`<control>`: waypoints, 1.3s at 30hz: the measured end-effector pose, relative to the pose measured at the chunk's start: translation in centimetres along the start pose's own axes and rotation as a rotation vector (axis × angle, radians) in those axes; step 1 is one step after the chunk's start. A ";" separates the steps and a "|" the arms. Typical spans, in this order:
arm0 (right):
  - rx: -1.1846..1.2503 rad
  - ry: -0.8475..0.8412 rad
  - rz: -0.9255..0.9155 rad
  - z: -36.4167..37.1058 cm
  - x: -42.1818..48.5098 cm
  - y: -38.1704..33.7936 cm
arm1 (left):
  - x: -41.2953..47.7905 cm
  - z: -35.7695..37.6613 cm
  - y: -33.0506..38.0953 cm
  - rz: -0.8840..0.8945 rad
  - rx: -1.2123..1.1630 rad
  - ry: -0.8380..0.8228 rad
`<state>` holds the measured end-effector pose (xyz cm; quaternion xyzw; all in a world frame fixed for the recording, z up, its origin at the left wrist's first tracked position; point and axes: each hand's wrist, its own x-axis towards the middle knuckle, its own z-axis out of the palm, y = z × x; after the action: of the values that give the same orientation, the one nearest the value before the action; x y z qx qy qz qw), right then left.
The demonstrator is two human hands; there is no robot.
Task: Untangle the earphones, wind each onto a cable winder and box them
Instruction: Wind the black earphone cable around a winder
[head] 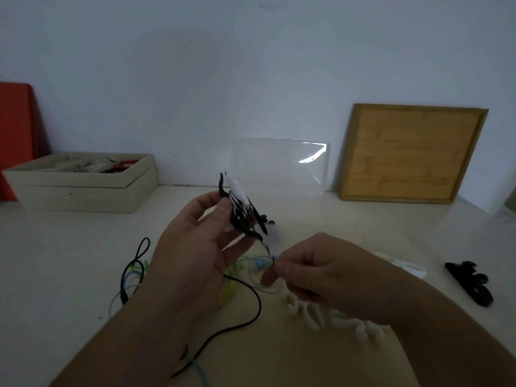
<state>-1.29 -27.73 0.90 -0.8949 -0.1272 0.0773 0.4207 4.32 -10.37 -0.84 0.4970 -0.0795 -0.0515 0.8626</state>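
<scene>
**A:** ok so what are the hands doing here?

**B:** left hand [195,236] is up off the table [55,247], thumb and fingers gripping a winder [238,191], a white one with black cord [247,217] wrapped round it. right hand [315,272] sits lower and a bit to the right, thumb and forefinger pinching the loose end of that same cord. a short bit of it hangs between the two hands.

**A:** and the rest of the earphones?

**B:** messy pile [134,277] on the table, under the left hand and wrist. blue, yellow-green and another black wire are all looped through each other. one black strand runs toward the near edge beside the left forearm.

**A:** more winders anywhere?

**B:** yep. spare white winder [335,317] lies partly under the right wrist, black winder [469,284] far right. there's a pale thing between them, too blurry to call.

**A:** box?

**B:** clear plastic case [284,166] stands against the wall behind the hands. wooden tray [410,152] leans just right of it, and a beige box [81,191] with bits in it is off to the left.
</scene>
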 end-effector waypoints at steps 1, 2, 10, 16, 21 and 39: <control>-0.036 -0.018 -0.027 0.1 0.0 -0.2 | 0.0 -0.1 -0.1 -0.014 0.023 0.005; -0.065 -0.012 -0.058 0.0 -0.1 -0.3 | 0.0 -0.1 -0.2 -0.027 0.061 0.005; 0.006 0.262 -0.211 -1.2 -1.2 -0.8 | -0.3 -0.1 -1.2 0.153 0.563 -0.115; -0.170 0.361 -0.261 -0.9 -1.2 -1.0 | -0.9 0.1 -2.0 0.280 0.851 -0.167; -0.170 0.656 -0.185 -1.6 -0.8 -0.4 | -1.3 0.5 -1.8 0.223 0.817 -0.287; 0.211 0.444 0.115 -1.1 0.0 0.4 | -2.0 1.5 -1.5 0.247 0.518 -0.397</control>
<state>-0.95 -28.80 1.29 -0.8468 0.0281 -0.0844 0.5245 2.08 -12.09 -1.59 0.6664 -0.3156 -0.0202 0.6752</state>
